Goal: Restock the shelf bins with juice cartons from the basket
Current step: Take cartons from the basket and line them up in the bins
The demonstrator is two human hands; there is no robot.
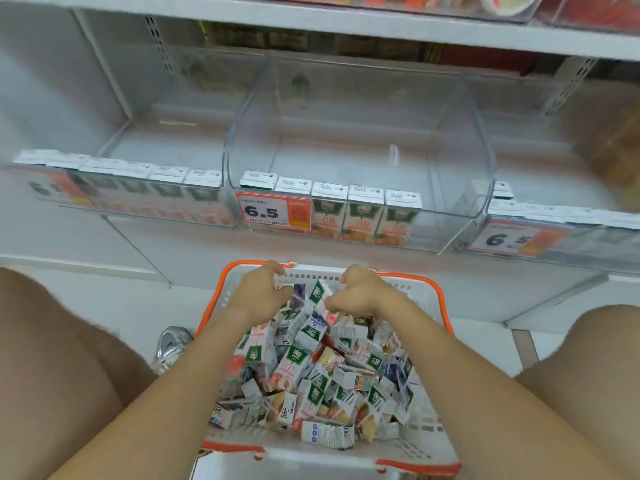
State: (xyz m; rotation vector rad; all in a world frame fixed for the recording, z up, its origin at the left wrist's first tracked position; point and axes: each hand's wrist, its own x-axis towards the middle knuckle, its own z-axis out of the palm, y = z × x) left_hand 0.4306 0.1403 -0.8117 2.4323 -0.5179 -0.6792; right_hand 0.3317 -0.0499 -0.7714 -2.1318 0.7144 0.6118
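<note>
Cardboard juice cartons (294, 362) looked light, crushable: pinch flat sides. Your left hand (261, 291) and right hand (363, 292) curled at the basket (439, 292) far edge, hold unclear.

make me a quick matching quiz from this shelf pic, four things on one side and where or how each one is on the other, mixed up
Things:
1. basket
2. middle bin
3. price tag on the middle bin
4. shoe

States:
a. on the floor, left of the basket
b. holds one front row of upright cartons, bare behind them
c. reads 6.5
d. heaped with jumbled cartons

Pairs: 1-d, 2-b, 3-c, 4-a
</note>
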